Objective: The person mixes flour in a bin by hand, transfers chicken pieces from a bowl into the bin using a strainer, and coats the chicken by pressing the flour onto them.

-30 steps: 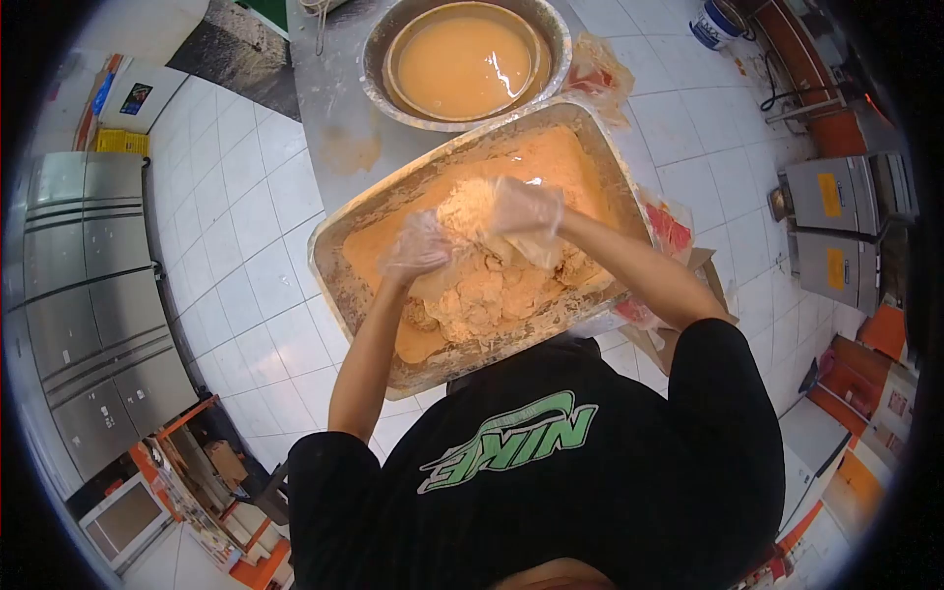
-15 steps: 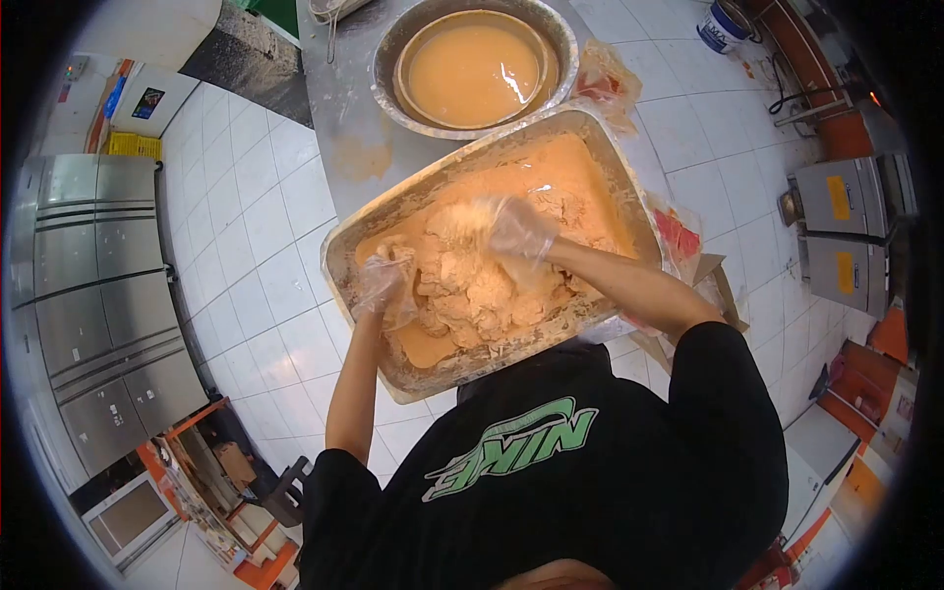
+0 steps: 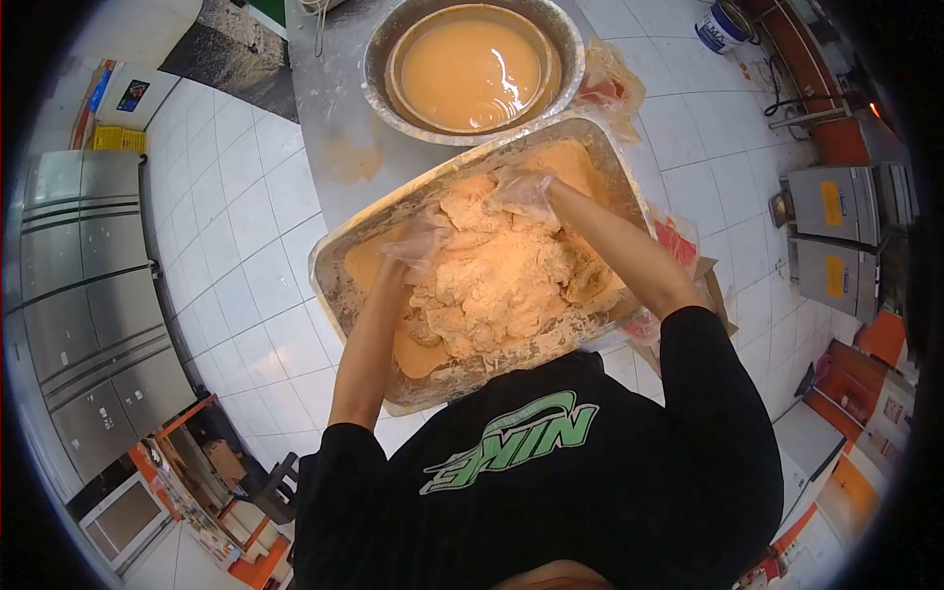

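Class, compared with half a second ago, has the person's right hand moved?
Yes: the right hand has moved forward, closer to the large bowl.

The white-tiled floor catches a pale reflection. Steel cabinets stand at far left, near a yellow crate; grey metal units with yellow labels stand at right.

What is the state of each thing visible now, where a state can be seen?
Powdery mass, lumpy, heaped
Left hand, gloved, at the mass, grip unclear
Right hand, gloved, at the mass, grip unclear
Tray, loaded, smeared
Large bowl, holding a smaller bowl
Orange liquid, rippled
Metal table, stained
Steel doors, closed
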